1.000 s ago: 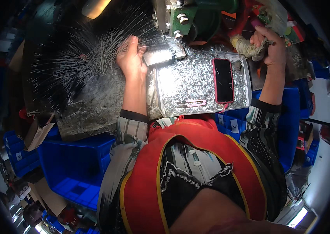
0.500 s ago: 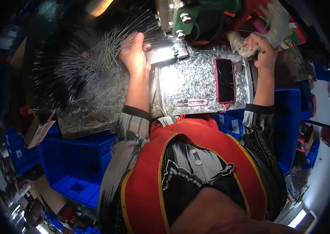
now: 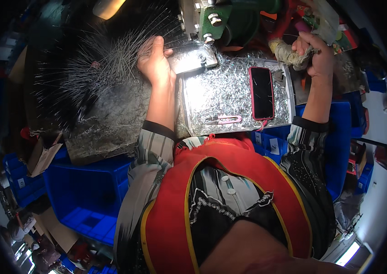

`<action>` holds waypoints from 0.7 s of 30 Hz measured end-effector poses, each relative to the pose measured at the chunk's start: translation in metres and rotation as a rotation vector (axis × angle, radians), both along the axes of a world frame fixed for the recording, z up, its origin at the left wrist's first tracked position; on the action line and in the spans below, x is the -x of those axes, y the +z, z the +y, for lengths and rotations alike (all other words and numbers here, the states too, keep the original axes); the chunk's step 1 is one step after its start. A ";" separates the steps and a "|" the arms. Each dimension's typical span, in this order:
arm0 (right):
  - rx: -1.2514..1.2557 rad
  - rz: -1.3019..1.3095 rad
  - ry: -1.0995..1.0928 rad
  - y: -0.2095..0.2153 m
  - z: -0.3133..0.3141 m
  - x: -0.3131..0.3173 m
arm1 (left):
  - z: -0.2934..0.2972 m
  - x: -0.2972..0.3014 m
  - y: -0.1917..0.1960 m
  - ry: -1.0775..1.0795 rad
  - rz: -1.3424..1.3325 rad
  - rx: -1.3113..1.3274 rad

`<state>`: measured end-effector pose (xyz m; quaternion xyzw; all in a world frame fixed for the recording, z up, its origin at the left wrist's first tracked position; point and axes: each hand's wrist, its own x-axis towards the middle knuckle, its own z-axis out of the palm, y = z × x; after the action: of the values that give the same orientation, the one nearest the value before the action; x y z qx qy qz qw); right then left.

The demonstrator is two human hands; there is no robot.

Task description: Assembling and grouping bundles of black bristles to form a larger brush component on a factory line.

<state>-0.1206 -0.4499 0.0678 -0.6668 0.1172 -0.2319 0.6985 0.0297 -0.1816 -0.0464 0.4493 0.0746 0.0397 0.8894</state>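
My left hand is at the right edge of a spread pile of thin metal wires. Its thumb points up and its fingers curl around some wires, whose ends reach toward a shiny metal block on the green machine. How many wires it holds is hidden. At the far right my right hand is closed around a handle wrapped in pale, worn cloth. That handle is next to a red curved machine part.
A tray strewn with shiny metal clippings lies between my arms. On it are a phone in a red case and pink thread snips. Blue bins stand at the left and right. A yellow lamp hangs at the top.
My right hand has moved a little to the right, still around the wrapped handle. My left hand stays almost in place by the wires. The whole view has shifted slightly.
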 end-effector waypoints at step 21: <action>0.135 -0.285 -0.024 -0.040 0.016 -0.005 | 0.008 -0.001 -0.005 0.010 -0.028 0.142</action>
<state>-0.1159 -0.4339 0.0275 -0.6711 0.0090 -0.3397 0.6589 0.0303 -0.1739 -0.0511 0.3842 0.0670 0.0450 0.9197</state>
